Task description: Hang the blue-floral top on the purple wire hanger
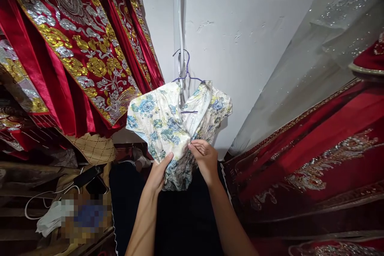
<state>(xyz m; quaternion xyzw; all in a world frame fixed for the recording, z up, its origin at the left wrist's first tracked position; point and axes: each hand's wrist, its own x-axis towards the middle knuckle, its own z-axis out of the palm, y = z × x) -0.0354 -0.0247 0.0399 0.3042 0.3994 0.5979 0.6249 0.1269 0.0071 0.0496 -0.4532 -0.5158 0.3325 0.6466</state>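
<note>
A short-sleeved floral blouse [162, 124], cream with blue and yellow flowers, is on a thin purple hanger [188, 66] in front of the wall. Its neck opening is spread, and the hanger's bar shows inside. My left hand [159, 172] grips the lower left side of the blouse, thumb on the front and fingers hidden behind the cloth. At the front edge, below the neckline, my right hand [205, 158] pinches the fabric between thumb and forefinger. Whether a button or fastener lies in that pinch is too small to tell.
Red garments with gold and silver embroidery [99, 64] hang at left. Beaded red garments [315, 168] and a sheer sparkly white one [300, 64] are at right. A white pole [180, 12] runs up the wall [240, 16]. A phone [96, 186] and white cable lie lower left.
</note>
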